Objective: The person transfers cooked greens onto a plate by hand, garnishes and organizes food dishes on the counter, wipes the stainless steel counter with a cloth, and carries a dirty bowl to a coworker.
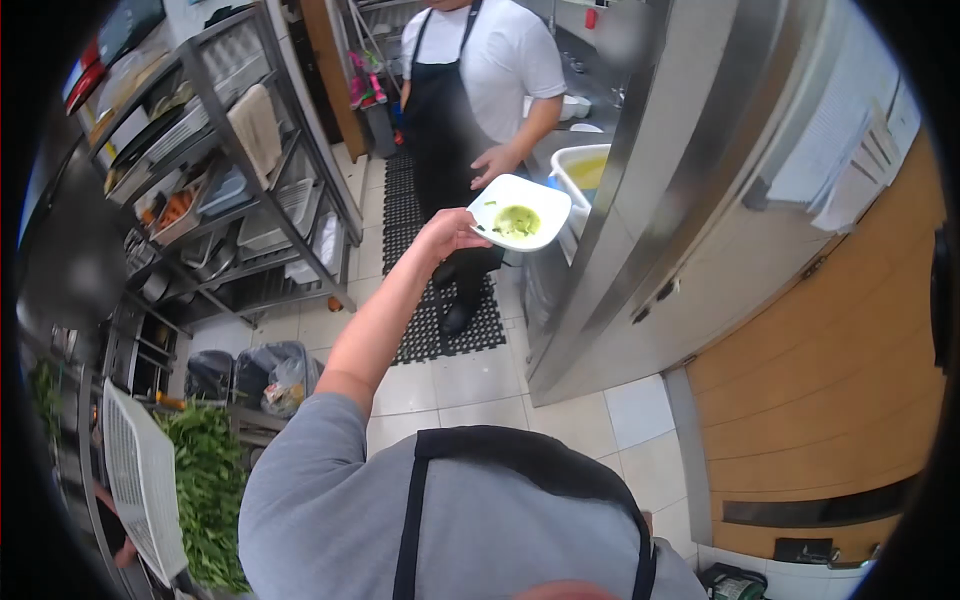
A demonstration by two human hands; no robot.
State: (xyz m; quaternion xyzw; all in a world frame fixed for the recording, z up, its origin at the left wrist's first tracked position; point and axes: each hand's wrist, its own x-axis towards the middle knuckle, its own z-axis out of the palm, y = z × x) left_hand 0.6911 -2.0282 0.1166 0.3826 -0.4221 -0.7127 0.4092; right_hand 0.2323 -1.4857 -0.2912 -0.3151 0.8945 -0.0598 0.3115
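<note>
My left hand [452, 234] is stretched out forward, its fingers closed on the near left rim of a white square bowl [552, 212]. In the bowl's middle lies a small pool of green liquid [517, 221] with dark green bits, and a few bits cling to the side. Just beyond the far rim is a co-worker's hand [497, 163], with fingers extended; I cannot tell whether it touches the bowl. My right hand does not show.
A person in a black apron [437, 120] stands ahead on a black mat [405, 330]. Metal shelving [225, 120] stands left, above lined bins [275, 370] and leafy greens [205, 480] beside a white crate [140, 480]. A metal-edged wall [590, 260] and wooden door [820, 390] are right.
</note>
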